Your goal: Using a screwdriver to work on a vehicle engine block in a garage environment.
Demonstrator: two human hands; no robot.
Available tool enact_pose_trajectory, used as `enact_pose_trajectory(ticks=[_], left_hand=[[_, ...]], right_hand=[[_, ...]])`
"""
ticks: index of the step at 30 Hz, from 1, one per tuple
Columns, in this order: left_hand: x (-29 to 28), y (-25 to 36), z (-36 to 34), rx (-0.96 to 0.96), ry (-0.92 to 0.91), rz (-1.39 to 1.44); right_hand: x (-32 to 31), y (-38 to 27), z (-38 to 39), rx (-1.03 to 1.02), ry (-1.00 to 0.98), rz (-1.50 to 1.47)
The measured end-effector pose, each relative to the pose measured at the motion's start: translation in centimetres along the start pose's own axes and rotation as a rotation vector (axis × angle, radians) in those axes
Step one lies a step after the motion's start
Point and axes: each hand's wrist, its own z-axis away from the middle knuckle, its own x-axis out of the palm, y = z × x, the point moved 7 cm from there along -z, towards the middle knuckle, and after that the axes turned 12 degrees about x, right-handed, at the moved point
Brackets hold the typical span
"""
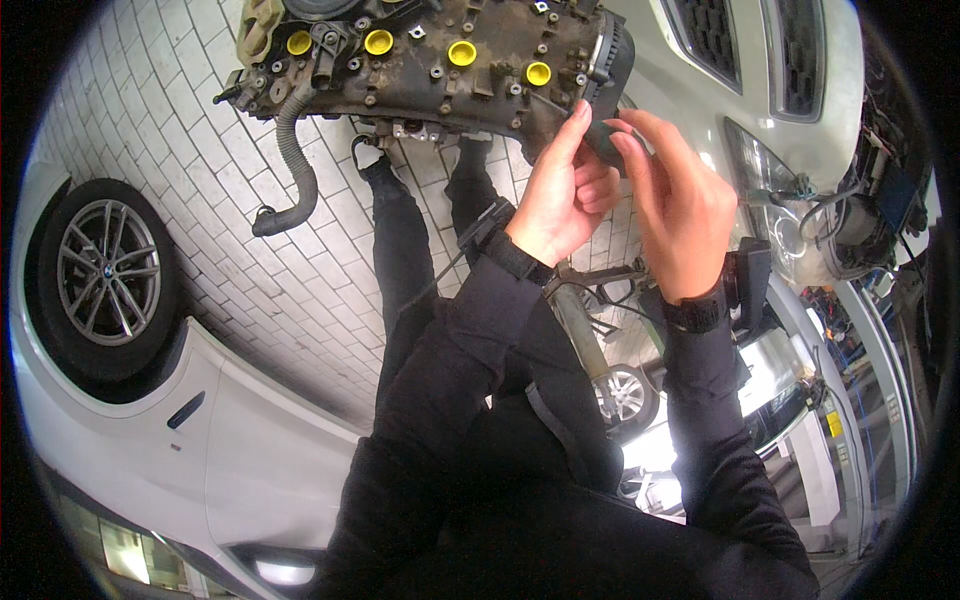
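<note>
A dirty black engine with a row of yellow round caps fills the top of the view. At its right end, close to its near edge, both of my hands come together. My left hand has its fingers curled and its thumb pointing up against a small dark piece. From the other side, the bent fingers of my right hand pinch at the same piece. Fingers cover most of it, so its exact kind does not show. A ribbed grey hose hangs from the engine's left side.
To the left stands a white car with a spoked wheel. A pale car front end with grilles and a headlight is at the right. Metal stand parts are beneath my hands. Light paving covers the floor.
</note>
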Motion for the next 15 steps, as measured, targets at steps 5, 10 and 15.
enact_pose_trajectory(ticks=[5,10,15], left_hand=[[0.5,0.7,0.0,0.047,0.044,-0.063],[0.1,0.8,0.0,0.064,0.033,-0.021],[-0.2,0.8,-0.2,0.060,-0.019,-0.019]], right_hand=[[-0.8,-1.5,0.0,-0.030,-0.099,0.079],[0.8,0.3,0.4,-0.037,-0.154,0.072],[0.6,0.2,-0.1,0.132,-0.139,0.091]])
